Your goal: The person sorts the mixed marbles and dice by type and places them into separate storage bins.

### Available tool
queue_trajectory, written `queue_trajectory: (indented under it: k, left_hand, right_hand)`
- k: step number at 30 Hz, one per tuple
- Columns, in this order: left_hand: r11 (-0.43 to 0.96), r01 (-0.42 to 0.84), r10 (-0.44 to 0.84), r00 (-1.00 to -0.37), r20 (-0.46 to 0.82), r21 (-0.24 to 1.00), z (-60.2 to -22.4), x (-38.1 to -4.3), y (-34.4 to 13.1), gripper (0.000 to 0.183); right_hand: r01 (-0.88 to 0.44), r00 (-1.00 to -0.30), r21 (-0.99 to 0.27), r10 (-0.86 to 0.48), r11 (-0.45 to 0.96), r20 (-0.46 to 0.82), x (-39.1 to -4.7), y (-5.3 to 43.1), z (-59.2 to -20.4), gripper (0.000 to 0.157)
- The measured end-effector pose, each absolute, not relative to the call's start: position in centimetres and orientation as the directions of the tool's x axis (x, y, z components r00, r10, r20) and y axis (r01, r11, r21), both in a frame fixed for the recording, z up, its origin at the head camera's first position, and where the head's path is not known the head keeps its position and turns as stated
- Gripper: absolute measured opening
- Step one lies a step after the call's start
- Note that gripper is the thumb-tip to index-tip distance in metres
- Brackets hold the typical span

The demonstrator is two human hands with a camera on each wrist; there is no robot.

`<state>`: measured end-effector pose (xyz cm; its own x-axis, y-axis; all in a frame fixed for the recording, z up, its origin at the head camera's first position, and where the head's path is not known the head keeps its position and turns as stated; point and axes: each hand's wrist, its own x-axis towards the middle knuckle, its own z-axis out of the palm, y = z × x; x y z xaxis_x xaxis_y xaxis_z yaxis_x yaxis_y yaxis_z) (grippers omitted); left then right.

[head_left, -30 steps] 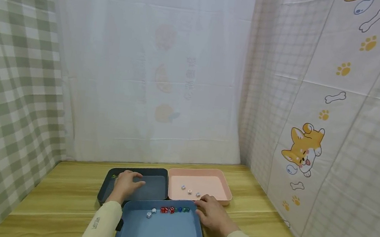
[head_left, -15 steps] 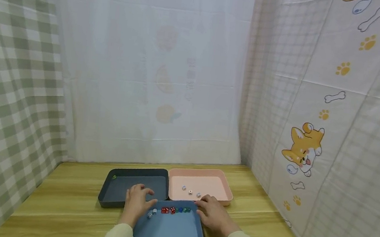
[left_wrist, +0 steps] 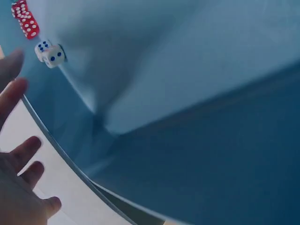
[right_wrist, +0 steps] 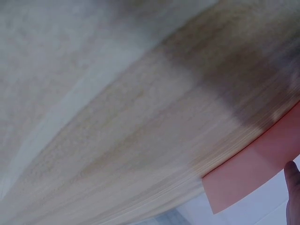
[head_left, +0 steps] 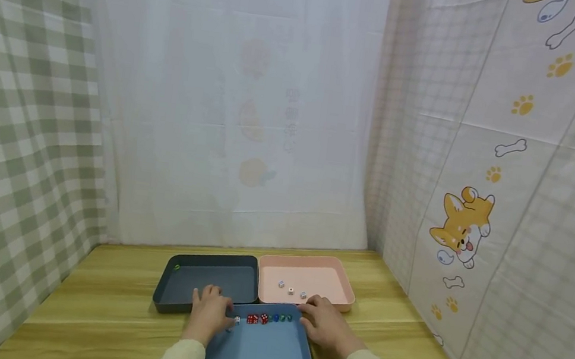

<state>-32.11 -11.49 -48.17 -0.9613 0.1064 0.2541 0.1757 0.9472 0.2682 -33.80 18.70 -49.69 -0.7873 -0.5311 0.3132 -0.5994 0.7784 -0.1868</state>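
My left hand point(head_left: 208, 315) hangs over the back left corner of the blue tray point(head_left: 266, 356). In the left wrist view its thumb and index finger are spread close to two white dice point(left_wrist: 50, 53), apart from them. Beside these dice lie red dice point(head_left: 256, 318), then several small blue and green pieces point(head_left: 280, 317) in a row along the back wall. My right hand point(head_left: 325, 327) rests at the tray's back right corner, fingers loosely bent; whether they press on the rim is hard to see. The right wrist view shows only one finger point(right_wrist: 292, 178) near a pink wall.
A dark grey tray point(head_left: 186, 305) stands behind left, with a small green piece point(head_left: 177, 267) at its far left. The pink tray point(head_left: 309, 266) beside it holds three white dice point(head_left: 291, 291). Wood-patterned tabletop point(head_left: 89, 299) surrounds the trays; curtains hang behind and at the sides.
My left hand has moved from over the dark grey tray rightward and toward me, to the white dice in the blue tray. My right hand has stayed at its corner.
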Motion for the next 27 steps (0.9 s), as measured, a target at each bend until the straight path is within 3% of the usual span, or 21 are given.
queue_trajectory:
  k: [7,27]
  left_hand:
    - [0.958,0.167,0.133,-0.979,0.156,0.232,-47.8,-32.6,-11.9,0.028]
    - [0.975,0.130,0.106,-0.985,0.136,0.181,-48.1,-32.7,-11.3,0.030]
  right_hand:
    - [-0.579,-0.804,-0.190,-0.516,0.793,0.296,-33.9,18.8,-49.8,0.030]
    - [-0.568,-0.813,-0.187,-0.509,0.802,0.284,-34.3,19.0,-50.3,0.032]
